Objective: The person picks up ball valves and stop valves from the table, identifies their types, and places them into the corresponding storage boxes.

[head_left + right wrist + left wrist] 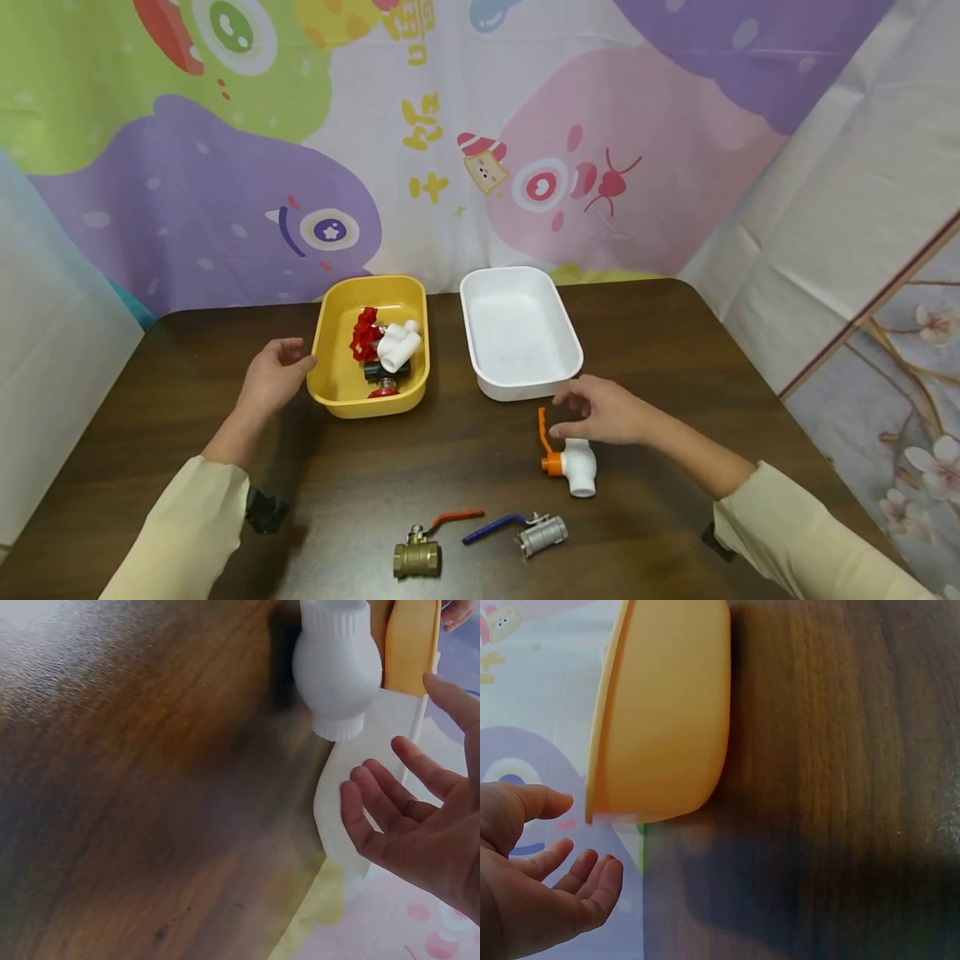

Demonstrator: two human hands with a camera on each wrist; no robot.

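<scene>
My left hand (273, 377) hovers at the left rim of the yellow tub (330, 379), fingers loosely bent and holding nothing. In the left wrist view a small gap shows between the fingertips (561, 804) and the tub. Inside the tub lie red-handled valves (365, 335) and a white plastic pipe fitting (399, 346). My right hand (606, 410) is held over a white plastic ball valve (580, 471) with an orange lever (543, 429), near the front right corner of the white tub (517, 333). The right wrist view shows its fingers spread around nothing.
Nearer me on the dark wooden table (337, 500) lie a brass ball valve (417, 558) with a red lever and a grey metal ball valve (543, 536) with a blue lever. A cartoon-printed curtain (450, 233) hangs behind the table's far edge.
</scene>
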